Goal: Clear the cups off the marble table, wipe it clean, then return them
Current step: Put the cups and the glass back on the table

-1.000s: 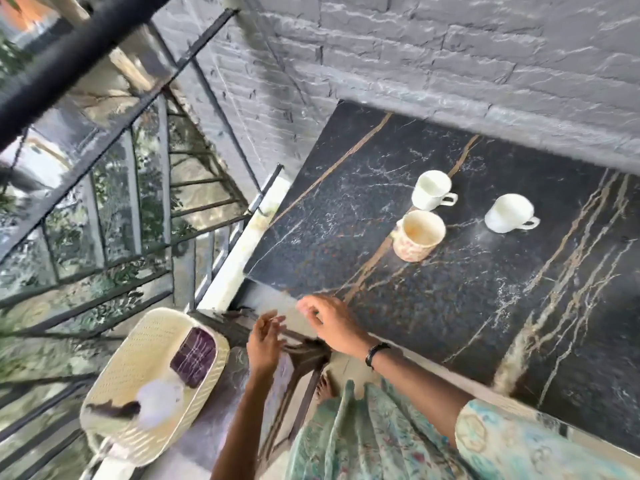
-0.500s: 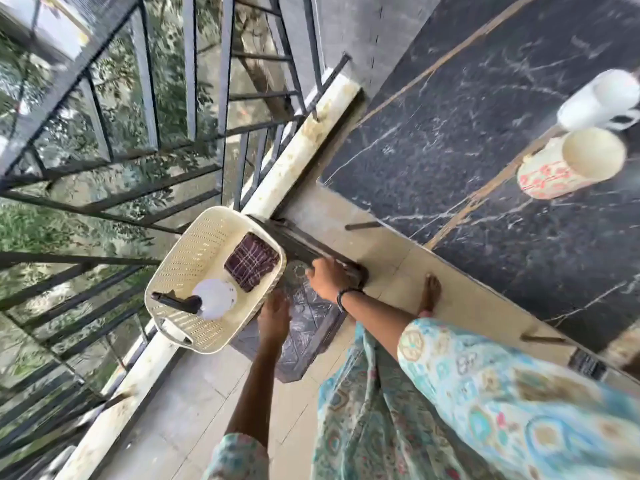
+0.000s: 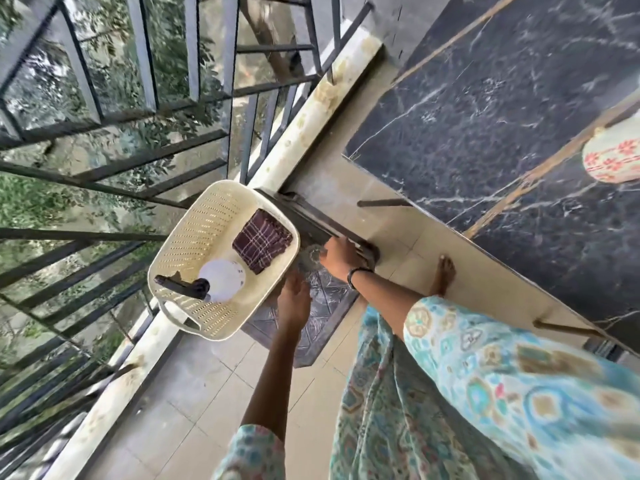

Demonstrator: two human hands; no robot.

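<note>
Right hand [image 3: 341,252] grips dark stool [image 3: 322,299] edge, fingers curled. Left hand [image 3: 294,303] beside cream basket [image 3: 194,230] holding plaid cloth [image 3: 262,241]; finger state unclear. Floral cup [image 3: 614,157] on marble counter [image 3: 485,109].

Floral cup [image 3: 614,157] on black marble table [image 3: 502,109]

The person wears a loose, light turquoise garment [image 3: 485,393] printed with teal, tan and white medallions — short sleeves on both arms — a dark band [image 3: 356,276] at the right wrist, and bare feet.
</note>
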